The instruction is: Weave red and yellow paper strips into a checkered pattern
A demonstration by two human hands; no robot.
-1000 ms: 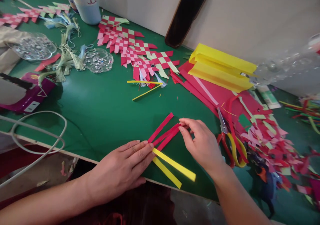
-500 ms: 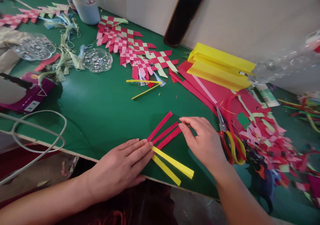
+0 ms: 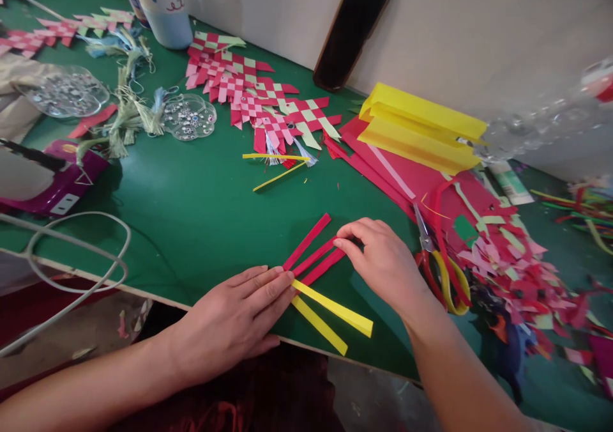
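While the left hand (image 3: 239,314) is pressing red strips (image 3: 307,241) and yellow strips (image 3: 335,306) onto the tabletop (image 3: 191,192), covering any finished join, the right hand (image 3: 380,259) is pinching one red tip, fanned ends lying unwoven.

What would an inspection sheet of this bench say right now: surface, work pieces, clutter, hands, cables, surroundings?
Surface: green tabletop, pale front edge visible.
Work pieces: three flat red strips and two flat yellow strips fan out from under the left hand.
Clutter: metal scissors with red and yellow handles; heap of red, pink and pale-green paper scraps; folded yellow paper sheet.
Left hand: lies over the strips' ends; what is beneath is hidden.
Right hand: thumb and forefinger at the red strips' far ends; firm pinch unconfirmed.
Cables: pale grey cable looped across the front edge, left side.
Surroundings: black phone against a pale upright panel.
Co-workers: nothing seen.
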